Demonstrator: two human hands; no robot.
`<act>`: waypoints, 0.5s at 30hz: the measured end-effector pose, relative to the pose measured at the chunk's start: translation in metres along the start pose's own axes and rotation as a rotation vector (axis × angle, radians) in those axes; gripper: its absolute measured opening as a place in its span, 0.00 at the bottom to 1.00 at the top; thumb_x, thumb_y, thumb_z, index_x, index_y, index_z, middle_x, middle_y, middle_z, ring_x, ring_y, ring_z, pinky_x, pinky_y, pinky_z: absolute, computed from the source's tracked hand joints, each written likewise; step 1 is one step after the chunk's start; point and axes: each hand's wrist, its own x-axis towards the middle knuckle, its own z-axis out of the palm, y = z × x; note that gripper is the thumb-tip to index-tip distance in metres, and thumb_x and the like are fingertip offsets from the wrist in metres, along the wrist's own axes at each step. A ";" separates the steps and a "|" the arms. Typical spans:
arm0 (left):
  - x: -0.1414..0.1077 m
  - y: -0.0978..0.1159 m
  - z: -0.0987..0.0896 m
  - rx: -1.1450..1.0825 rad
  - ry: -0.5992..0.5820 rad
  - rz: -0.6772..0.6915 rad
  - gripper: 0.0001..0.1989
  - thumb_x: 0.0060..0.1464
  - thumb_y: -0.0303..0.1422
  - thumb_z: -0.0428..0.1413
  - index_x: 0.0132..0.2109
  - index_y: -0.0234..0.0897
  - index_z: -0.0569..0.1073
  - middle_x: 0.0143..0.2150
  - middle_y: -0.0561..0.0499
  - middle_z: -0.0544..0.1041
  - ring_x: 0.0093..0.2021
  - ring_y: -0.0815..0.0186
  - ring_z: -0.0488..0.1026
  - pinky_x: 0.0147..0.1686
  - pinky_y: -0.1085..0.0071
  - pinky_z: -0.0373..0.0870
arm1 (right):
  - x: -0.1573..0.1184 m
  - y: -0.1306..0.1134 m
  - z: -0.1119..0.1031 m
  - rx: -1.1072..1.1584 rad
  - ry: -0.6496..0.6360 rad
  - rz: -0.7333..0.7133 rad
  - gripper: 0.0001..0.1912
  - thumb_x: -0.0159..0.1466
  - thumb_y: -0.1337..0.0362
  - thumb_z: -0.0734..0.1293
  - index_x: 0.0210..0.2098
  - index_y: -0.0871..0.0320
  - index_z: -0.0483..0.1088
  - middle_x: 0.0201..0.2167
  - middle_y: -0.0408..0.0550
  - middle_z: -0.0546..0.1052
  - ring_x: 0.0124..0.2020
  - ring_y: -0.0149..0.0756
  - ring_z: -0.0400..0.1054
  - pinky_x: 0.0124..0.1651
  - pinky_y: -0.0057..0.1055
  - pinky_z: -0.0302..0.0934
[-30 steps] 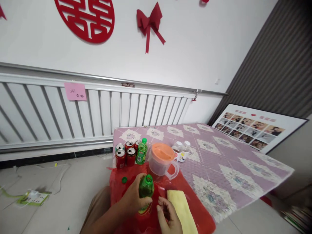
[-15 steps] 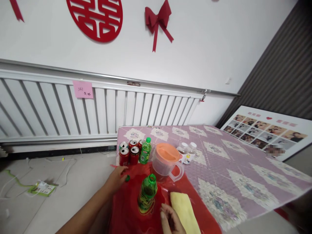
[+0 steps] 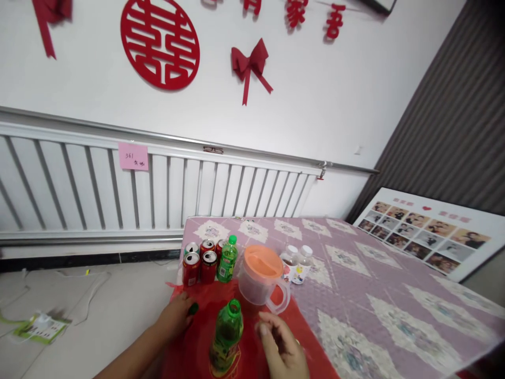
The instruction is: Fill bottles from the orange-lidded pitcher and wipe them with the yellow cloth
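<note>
Left hand (image 3: 175, 314) pinches the green cap (image 3: 193, 309) at its fingertips; right hand (image 3: 283, 345) is loosely curled, nothing visible in it. Between them stands the uncapped bottle (image 3: 228, 337). I judge cap handling is underway; moving it calls for a steady pinch.

Green bottle (image 3: 226, 335), orange lid (image 3: 263, 262), purple diamond-patterned cloth (image 3: 333, 300)

From my end I can read 361 on the pink note (image 3: 133, 157) on the radiator (image 3: 192, 184), 囍 on the red disc (image 3: 162, 43), 家 (image 3: 295, 13) and 吾 (image 3: 334, 22) on the wall (image 3: 307, 105).
</note>
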 end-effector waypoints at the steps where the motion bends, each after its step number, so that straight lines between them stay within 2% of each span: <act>1: -0.001 0.000 0.001 -0.002 0.012 -0.007 0.13 0.46 0.25 0.54 0.41 0.39 0.75 0.46 0.44 0.75 0.49 0.54 0.71 0.49 0.61 0.66 | 0.007 -0.007 -0.001 -0.018 -0.016 -0.024 0.18 0.58 0.49 0.69 0.39 0.56 0.77 0.32 0.50 0.81 0.33 0.39 0.76 0.38 0.26 0.70; 5: -0.004 0.004 0.002 -0.041 0.052 -0.011 0.10 0.46 0.25 0.53 0.36 0.39 0.76 0.44 0.45 0.75 0.47 0.55 0.71 0.49 0.62 0.65 | 0.021 -0.026 -0.005 -0.087 -0.084 -0.122 0.16 0.60 0.51 0.68 0.39 0.56 0.77 0.32 0.50 0.80 0.33 0.38 0.75 0.34 0.24 0.70; 10: -0.013 0.013 -0.017 -0.210 0.148 -0.039 0.08 0.51 0.29 0.50 0.33 0.38 0.75 0.40 0.47 0.77 0.45 0.57 0.72 0.48 0.64 0.66 | 0.023 -0.017 -0.013 -0.071 -0.118 -0.182 0.12 0.60 0.55 0.68 0.38 0.55 0.77 0.31 0.49 0.81 0.32 0.38 0.77 0.36 0.25 0.70; 12: -0.025 0.021 -0.030 -0.309 0.197 -0.080 0.12 0.55 0.32 0.47 0.36 0.37 0.74 0.38 0.47 0.77 0.42 0.58 0.72 0.45 0.65 0.67 | 0.020 -0.013 -0.015 -0.070 -0.120 -0.188 0.10 0.60 0.57 0.68 0.38 0.54 0.77 0.30 0.48 0.81 0.31 0.38 0.77 0.36 0.25 0.70; 15: -0.058 0.045 -0.046 -0.471 0.176 -0.106 0.16 0.59 0.40 0.46 0.39 0.36 0.74 0.32 0.49 0.77 0.34 0.61 0.73 0.35 0.69 0.69 | 0.014 -0.013 -0.014 -0.103 -0.159 -0.262 0.07 0.60 0.62 0.68 0.37 0.53 0.77 0.29 0.45 0.81 0.30 0.36 0.76 0.35 0.24 0.70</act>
